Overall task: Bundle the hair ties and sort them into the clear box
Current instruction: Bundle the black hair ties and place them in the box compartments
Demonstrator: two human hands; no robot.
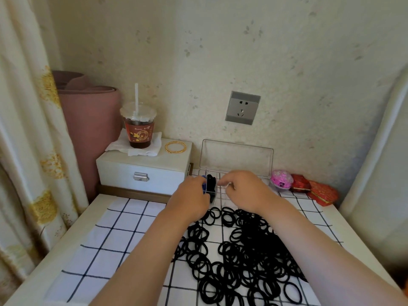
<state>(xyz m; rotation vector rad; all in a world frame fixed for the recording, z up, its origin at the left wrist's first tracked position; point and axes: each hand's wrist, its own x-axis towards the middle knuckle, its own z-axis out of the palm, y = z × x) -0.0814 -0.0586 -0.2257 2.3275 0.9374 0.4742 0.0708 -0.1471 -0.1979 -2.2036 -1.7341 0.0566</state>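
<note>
- Progress looks early: you have one black bundle [211, 181] standing in a compartment at the left end of the clear box [220, 196]. Some blue pieces [204, 184] sit just at its 9 o'clock.
- Most of the work lies ahead, by my reading. The loose hair ties [245, 250] form a wide black heap on the checked cloth [114, 230], at 6 o'clock of the box and outside it.
- The box sits at 12 o'clock of that heap, with its lid [237, 155] raised upright against the wall. Your right hand covers the compartments further right, so I cannot tell whether they hold anything.
- Your left hand [189, 196] hangs over the box's left end with its fingers curled down. The fingertips are hidden, so I cannot tell if it grips anything.
- Your right hand [246, 191] is at 3 o'clock of the left one, close beside it but apart, with its fingers curled. A pale sliver shows at its fingertips, and I cannot tell whether it is pinched or part of the box.
- You will likely need to gather another handful from the heap and bind it.
</note>
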